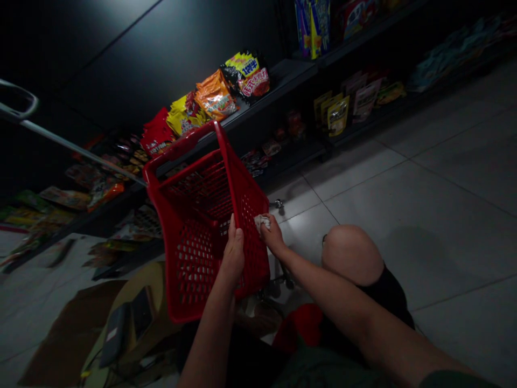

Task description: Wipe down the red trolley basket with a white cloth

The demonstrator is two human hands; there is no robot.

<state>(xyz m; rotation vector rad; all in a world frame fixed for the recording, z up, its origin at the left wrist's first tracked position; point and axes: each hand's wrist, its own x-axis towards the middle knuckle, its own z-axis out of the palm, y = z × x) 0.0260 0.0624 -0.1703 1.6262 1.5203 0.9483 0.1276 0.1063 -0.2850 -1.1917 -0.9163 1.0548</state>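
Note:
A red perforated shopping basket (194, 237) is tilted up in front of me, its open side facing left. My left hand (233, 253) grips the basket's near rim, fingers wrapped over the edge. My right hand (271, 234) is closed on a small white cloth (262, 221), pressed against the basket's outer right wall. My bare knee (351, 253) is bent just to the right of the hands.
Dark shelves (283, 73) with snack packets run along the back. A metal trolley handle (24, 116) reaches in from the left. Cardboard and a dark flat device (121, 328) lie on the tiled floor at lower left.

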